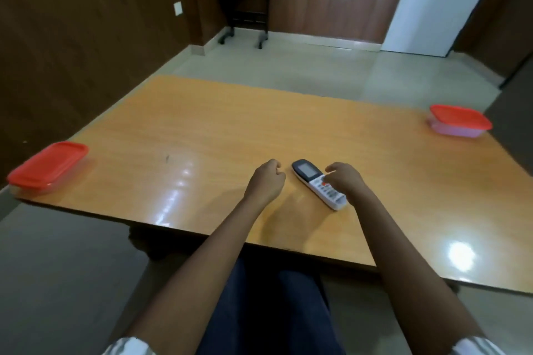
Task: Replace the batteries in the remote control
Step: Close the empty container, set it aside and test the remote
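Observation:
A white remote control (pixel 314 180) with a dark top and a small screen lies face up on the wooden table (pixel 202 135), pointing away and to the left. My right hand (pixel 344 179) rests over its right side, fingers curled and touching the buttons near a red key. My left hand (pixel 266 180) hovers just left of the remote with its fingers curled in and nothing in it. No batteries are visible.
A clear box with a red lid (pixel 47 166) sits at the table's left edge. A second red-lidded box (pixel 460 121) stands at the far right. Beyond the table are tiled floor, a dark side stand (pixel 245 3) and a white door (pixel 438 0).

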`<state>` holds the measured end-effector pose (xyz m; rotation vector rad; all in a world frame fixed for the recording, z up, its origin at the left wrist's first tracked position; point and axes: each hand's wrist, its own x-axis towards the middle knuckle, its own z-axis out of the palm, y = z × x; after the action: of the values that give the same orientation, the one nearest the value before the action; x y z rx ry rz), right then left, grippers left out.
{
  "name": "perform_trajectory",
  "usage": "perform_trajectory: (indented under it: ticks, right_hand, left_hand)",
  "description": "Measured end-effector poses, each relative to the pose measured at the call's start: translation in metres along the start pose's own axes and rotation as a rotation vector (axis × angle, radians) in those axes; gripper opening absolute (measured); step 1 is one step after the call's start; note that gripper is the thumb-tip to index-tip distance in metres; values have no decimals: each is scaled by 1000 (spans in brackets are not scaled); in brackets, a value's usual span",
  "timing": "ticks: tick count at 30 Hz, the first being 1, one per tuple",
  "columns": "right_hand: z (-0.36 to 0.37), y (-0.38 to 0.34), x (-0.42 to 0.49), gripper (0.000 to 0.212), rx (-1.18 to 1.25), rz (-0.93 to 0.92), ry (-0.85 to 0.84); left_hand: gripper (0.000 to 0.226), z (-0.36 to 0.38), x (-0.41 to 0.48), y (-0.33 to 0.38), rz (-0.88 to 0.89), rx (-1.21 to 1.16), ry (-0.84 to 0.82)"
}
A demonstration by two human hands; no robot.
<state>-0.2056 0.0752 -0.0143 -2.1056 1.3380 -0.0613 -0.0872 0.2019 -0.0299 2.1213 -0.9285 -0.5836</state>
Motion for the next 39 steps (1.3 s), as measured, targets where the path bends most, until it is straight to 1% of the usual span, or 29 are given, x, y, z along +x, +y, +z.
perform_trajectory:
  ticks: [3, 5, 8, 10, 13, 17, 19, 24, 27, 31, 39]
  right_hand:
    - [-4, 19, -1, 46, -17, -22, -68]
    - [1, 20, -2, 47, 28, -37, -90]
    - [5, 24, -2, 48, 144, -29, -77]
    - [14, 24, 0, 47, 233, -27, -47]
    - [26, 16, 7, 47, 311, -27, 12]
    - [35, -9, 36, 54, 426, 31, 9]
    - [38, -24, 55, 52, 477, 36, 17]
    - [39, -54, 117, 45, 555, 47, 62]
    - [38, -68, 152, 46, 558, 44, 82]
    - [38, -77, 181, 43, 527, 50, 94]
    - [35, -85, 195, 44, 440, 55, 66]
  left_hand:
    - [30, 23, -4, 6, -5, 4, -106]
    - [40, 28, -6, 5, -27, -55, -159]
    - [55, 37, -7, 9, -73, -189, -266]
    - [58, 39, -5, 11, -69, -260, -303]
    - [59, 36, 3, 9, -47, -354, -316]
    - [52, 27, 29, 8, -51, -429, -318]
    - [49, 22, 50, 10, -59, -429, -300]
    - [51, 9, 119, 10, -66, -380, -264]
    - [51, 3, 158, 13, -62, -350, -257]
    - [47, 2, 188, 14, -66, -326, -265]
    - [45, -1, 199, 13, -47, -300, -259]
